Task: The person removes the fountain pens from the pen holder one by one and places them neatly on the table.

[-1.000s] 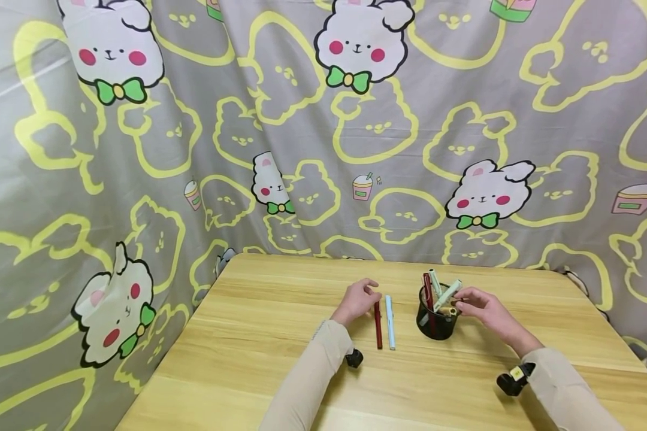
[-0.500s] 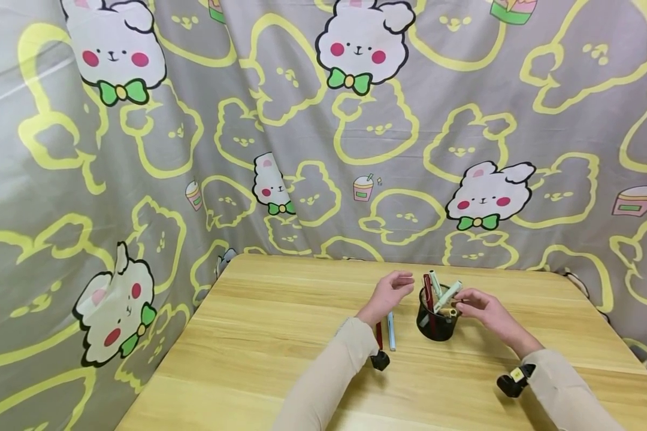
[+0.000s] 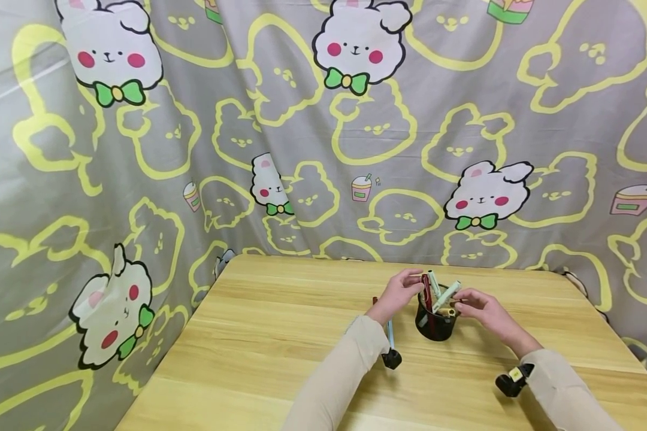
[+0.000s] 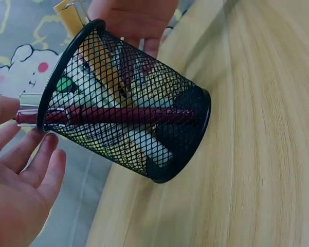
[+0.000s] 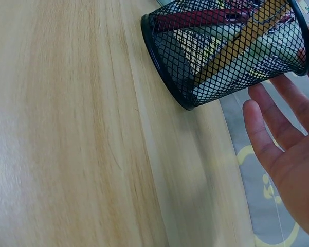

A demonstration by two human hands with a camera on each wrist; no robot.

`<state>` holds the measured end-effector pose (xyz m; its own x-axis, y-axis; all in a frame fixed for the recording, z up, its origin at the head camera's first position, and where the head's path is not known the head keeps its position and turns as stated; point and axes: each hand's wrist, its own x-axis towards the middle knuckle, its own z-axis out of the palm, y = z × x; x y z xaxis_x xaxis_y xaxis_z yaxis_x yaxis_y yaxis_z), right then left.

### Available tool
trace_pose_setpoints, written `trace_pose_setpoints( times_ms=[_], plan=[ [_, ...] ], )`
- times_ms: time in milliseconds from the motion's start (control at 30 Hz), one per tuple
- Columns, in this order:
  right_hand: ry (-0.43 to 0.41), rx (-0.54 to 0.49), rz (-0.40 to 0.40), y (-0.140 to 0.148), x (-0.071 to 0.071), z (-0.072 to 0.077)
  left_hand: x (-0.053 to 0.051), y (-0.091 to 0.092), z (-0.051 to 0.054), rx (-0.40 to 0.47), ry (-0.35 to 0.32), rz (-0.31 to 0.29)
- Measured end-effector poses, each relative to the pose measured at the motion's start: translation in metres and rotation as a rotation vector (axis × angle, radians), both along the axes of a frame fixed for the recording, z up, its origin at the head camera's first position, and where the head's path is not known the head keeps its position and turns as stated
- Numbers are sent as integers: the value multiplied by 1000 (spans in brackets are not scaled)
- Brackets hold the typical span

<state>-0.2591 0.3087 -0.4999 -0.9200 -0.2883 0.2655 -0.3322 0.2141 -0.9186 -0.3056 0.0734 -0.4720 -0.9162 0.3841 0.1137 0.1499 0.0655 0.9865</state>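
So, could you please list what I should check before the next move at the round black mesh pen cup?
Round black mesh pen cup upright on the light wooden table: ok.
Left hand at the slim dark red pen in the cup: ok.
Firm hold on that pen: cannot tell.
Right hand at the cup's opposite side: ok.
Table free of loose pens: not ok; a slim light blue pen and a second dark red pen lie on it, partly hidden.
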Motion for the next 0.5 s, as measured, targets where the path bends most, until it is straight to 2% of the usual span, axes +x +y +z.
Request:
trace_pose_setpoints(
  times_ms=[333, 500],
  plan=[
    [-1, 7, -2, -2, 1, 1, 2, 0, -1, 9, -1, -3],
    [9, 9, -1, -3, 3, 2, 4, -2, 1, -14, 29, 7]
  ],
)
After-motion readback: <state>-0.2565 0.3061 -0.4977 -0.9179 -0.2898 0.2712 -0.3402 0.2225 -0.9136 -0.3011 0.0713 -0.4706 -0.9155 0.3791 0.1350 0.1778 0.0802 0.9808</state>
